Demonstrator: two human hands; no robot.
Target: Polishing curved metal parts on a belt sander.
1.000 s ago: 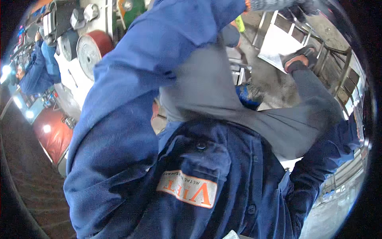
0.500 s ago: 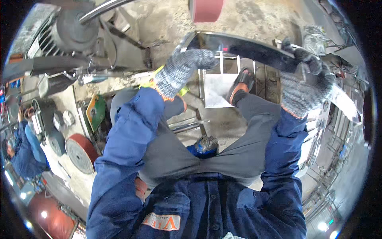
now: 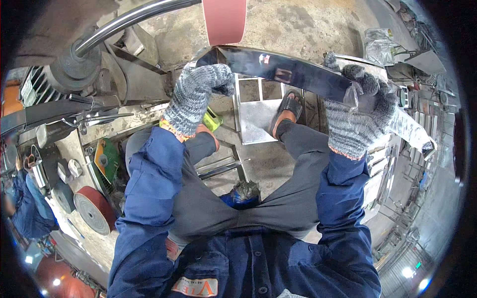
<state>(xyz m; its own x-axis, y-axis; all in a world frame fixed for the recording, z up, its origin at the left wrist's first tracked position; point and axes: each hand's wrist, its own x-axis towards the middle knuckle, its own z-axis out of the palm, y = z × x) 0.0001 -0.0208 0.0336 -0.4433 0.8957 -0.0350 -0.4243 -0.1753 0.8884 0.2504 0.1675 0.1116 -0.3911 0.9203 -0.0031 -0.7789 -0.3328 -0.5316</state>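
A long, mirror-polished metal piece (image 3: 285, 70) stretches between my two hands. My left hand (image 3: 195, 94), in a grey knitted glove, is closed around its left end. The right end is held by my right hand (image 3: 362, 107), gloved the same way, with a scrap of clear plastic at the fingers. Directly above the piece's left part is the red face of a grinding wheel (image 3: 225, 22). The wheel's lower edge meets the piece's upper edge in view; whether they touch I cannot tell. Glove and metal hide my left fingertips.
A shiny curved metal bar (image 3: 136, 22) runs to the wheel from a machine base at the left. Another red-rimmed wheel (image 3: 94, 210) and a green disc (image 3: 105, 160) lie at the left. My sandalled foot (image 3: 289, 109) rests beside a metal frame. Another person (image 3: 32, 203) is at the far left.
The metal piece's left end now lies right below the red wheel; before, there was a gap between them. Both hands keep their hold, and the whole view has shifted somewhat.
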